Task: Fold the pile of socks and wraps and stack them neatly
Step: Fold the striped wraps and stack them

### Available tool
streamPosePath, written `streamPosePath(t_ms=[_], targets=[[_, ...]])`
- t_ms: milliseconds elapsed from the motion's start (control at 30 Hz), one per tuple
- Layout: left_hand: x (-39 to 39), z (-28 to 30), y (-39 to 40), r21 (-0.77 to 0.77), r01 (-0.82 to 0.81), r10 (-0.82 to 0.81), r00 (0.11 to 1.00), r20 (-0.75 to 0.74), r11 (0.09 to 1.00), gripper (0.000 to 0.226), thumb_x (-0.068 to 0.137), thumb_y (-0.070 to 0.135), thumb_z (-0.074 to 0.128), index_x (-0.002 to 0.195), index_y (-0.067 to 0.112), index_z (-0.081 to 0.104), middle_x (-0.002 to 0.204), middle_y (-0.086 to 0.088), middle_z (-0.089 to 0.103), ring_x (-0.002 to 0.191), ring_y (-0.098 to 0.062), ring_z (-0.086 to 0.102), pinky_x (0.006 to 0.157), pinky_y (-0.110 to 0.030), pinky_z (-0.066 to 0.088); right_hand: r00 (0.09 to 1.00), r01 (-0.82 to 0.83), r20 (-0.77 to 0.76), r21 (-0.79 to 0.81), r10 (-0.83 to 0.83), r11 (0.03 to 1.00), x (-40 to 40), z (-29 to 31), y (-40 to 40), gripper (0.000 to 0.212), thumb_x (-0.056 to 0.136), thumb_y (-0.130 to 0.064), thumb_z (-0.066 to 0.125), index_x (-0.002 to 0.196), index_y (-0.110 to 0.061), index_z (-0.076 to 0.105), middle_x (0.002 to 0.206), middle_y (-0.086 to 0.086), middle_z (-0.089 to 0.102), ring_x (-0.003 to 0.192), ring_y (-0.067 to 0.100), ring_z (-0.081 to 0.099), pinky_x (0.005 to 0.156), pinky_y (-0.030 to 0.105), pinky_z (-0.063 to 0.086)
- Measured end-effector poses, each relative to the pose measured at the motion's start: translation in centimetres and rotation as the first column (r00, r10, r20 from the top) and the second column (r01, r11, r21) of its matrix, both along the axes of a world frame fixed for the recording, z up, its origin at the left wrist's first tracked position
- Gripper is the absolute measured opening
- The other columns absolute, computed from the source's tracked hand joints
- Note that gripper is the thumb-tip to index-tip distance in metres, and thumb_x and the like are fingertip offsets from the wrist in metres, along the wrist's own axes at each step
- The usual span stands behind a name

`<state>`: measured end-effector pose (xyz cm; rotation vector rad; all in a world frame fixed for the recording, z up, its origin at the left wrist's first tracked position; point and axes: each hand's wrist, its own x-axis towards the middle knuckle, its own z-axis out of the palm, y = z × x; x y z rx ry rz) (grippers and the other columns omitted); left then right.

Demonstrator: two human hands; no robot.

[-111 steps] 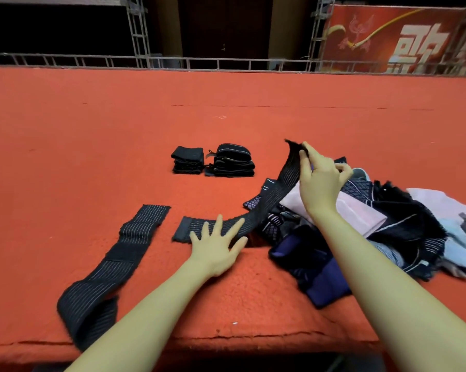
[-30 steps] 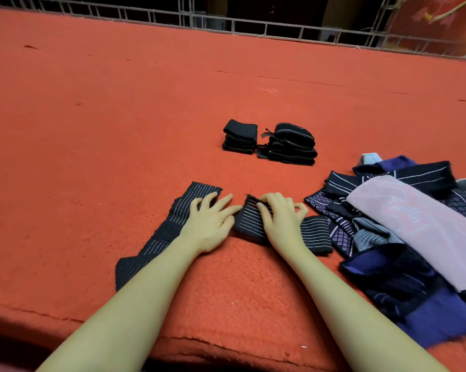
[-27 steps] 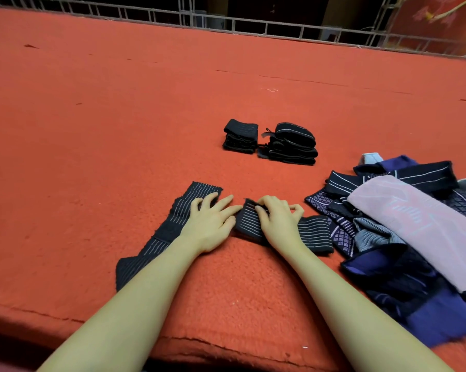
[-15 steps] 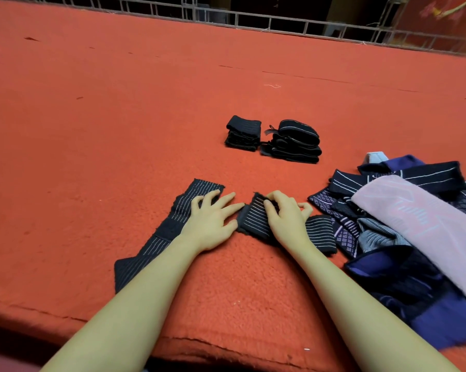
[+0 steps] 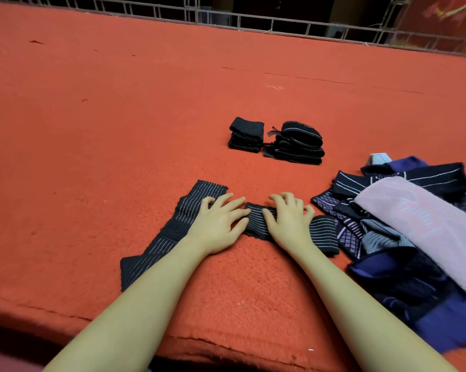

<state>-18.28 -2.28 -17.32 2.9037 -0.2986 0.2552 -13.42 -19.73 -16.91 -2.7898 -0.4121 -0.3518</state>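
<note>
A black striped wrap (image 5: 321,232) lies partly folded on the red felt table (image 5: 119,116), right in front of me. My right hand (image 5: 287,221) presses on its folded left part with fingers curled. My left hand (image 5: 217,220) lies flat beside it, fingertips touching the fold's left edge. A second long black striped wrap (image 5: 173,232) stretches out flat under my left hand and forearm. Two stacks of folded black pieces (image 5: 246,134) (image 5: 296,143) stand side by side farther back. A loose pile of socks and wraps (image 5: 414,224) lies at the right.
The table's near edge (image 5: 226,347) runs just below my forearms. A pale pink cloth (image 5: 425,226) tops the pile, with navy pieces under it. A metal railing (image 5: 253,20) lines the far side. A small white scrap (image 5: 275,87) lies on the felt beyond the stacks.
The wrap that my right hand held up by one end now lies folded on the table. Over the last second both hands stayed on it, the right pressing the fold a little tighter.
</note>
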Motion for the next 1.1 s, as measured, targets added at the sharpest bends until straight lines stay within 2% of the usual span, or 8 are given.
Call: streamPosePath(t_ms=[100, 233, 333, 467, 567, 700, 900, 1100], targets=[[-0.1, 0.1, -0.3, 0.017, -0.020, 0.020, 1.000, 0.015, 1.000, 0.049, 0.098, 0.052, 0.024, 0.135, 0.033, 0.051, 0.154, 0.014, 0.028, 0.144, -0.008, 0.014, 0.110, -0.037, 0.004, 0.989, 0.086, 0.121, -0.039, -0.081, 0.996, -0.5, -0.4, -2.6, 0.031, 0.094, -0.027, 0.050, 0.121, -0.013, 0.058, 0.126, 0.008, 0.051, 0.115, 0.029, 0.044, 0.095, 0.040, 0.017], [-0.7, 0.6, -0.9, 0.114, 0.002, -0.005, 1.000, 0.023, 0.994, 0.076, 0.086, 0.059, 0.003, 0.138, 0.029, 0.049, 0.157, 0.008, 0.023, 0.145, -0.012, 0.015, 0.114, -0.040, 0.005, 0.959, 0.189, 0.241, -0.169, -0.146, 0.967, -1.0, 0.0, -5.8, 0.028, 0.072, -0.019, 0.072, 0.091, 0.000, 0.064, 0.104, 0.021, 0.060, 0.090, 0.038, 0.056, 0.081, 0.043, 0.024], [-1.1, 0.7, -1.4, 0.176, -0.040, 0.041, 0.999, 0.001, 0.983, 0.055, 0.098, 0.052, 0.021, 0.143, 0.028, 0.042, 0.158, 0.006, 0.019, 0.146, -0.015, 0.011, 0.115, -0.042, 0.003, 0.937, 0.261, 0.294, -0.228, -0.189, 0.938, -1.8, 0.4, -7.4, 0.038, 0.062, -0.024, 0.082, 0.080, 0.003, 0.062, 0.102, 0.024, 0.059, 0.088, 0.036, 0.055, 0.079, 0.043, 0.025], [-1.3, 1.7, -3.1, 0.237, -0.111, 0.127, 0.991, -0.050, 0.965, 0.050, 0.102, 0.044, 0.025, 0.144, 0.021, 0.039, 0.158, 0.003, 0.020, 0.145, -0.017, 0.012, 0.115, -0.043, 0.003, 0.918, 0.360, 0.273, -0.272, -0.287, 0.892, -3.1, -0.3, -7.8, 0.053, 0.069, -0.038, 0.076, 0.089, 0.009, 0.065, 0.119, 0.026, 0.055, 0.102, 0.032, 0.040, 0.087, 0.046, 0.025], [-1.2, 2.5, -5.3, 0.263, -0.132, 0.153, 0.987, -0.057, 0.956, 0.053, 0.102, 0.043, 0.024, 0.142, 0.012, 0.041, 0.159, -0.002, 0.017, 0.145, -0.020, 0.014, 0.115, -0.045, 0.006, 0.913, 0.393, 0.242, -0.304, -0.329, 0.868, -3.9, -0.6, -7.3, 0.054, 0.071, -0.042, 0.073, 0.093, 0.007, 0.067, 0.124, 0.024, 0.055, 0.107, 0.034, 0.047, 0.090, 0.046, 0.024], [-2.1, 1.5, -7.8, 0.099, -0.012, 0.024, 0.992, -0.123, 0.995, 0.054, 0.101, 0.048, 0.023, 0.152, 0.030, 0.015, 0.160, 0.000, 0.007, 0.146, -0.020, 0.007, 0.115, -0.043, 0.007, 0.899, 0.376, 0.309, -0.180, -0.311, 0.909, -4.2, -0.6, -7.3, 0.042, 0.060, -0.027, 0.083, 0.086, -0.004, 0.060, 0.093, 0.023, 0.059, 0.085, 0.037, 0.056, 0.081, 0.044, 0.027], [-2.4, 0.5, -8.9, 0.102, -0.025, 0.046, 0.977, -0.210, 0.994, 0.057, 0.098, 0.056, 0.018, 0.151, 0.037, 0.009, 0.161, 0.000, 0.000, 0.147, -0.025, -0.004, 0.117, -0.045, -0.003, 0.894, 0.212, 0.396, 0.036, -0.208, 0.977, -4.3, 0.7, -7.8, 0.030, 0.064, -0.002, 0.080, 0.083, -0.007, 0.057, 0.060, 0.010, 0.060, 0.067, 0.032, 0.060, 0.078, 0.042, 0.023], [-2.1, 0.4, -9.2, 0.080, -0.059, 0.075, 0.973, -0.216, 0.995, 0.054, 0.100, 0.053, 0.017, 0.151, 0.039, 0.008, 0.161, 0.002, 0.001, 0.147, -0.023, -0.005, 0.117, -0.046, -0.001, 0.825, 0.189, 0.525, 0.090, -0.208, 0.978, -2.3, 3.3, -8.3, 0.025, 0.067, -0.006, 0.081, 0.075, -0.010, 0.058, 0.055, 0.002, 0.055, 0.059, 0.027, 0.058, 0.076, 0.039, 0.023]])
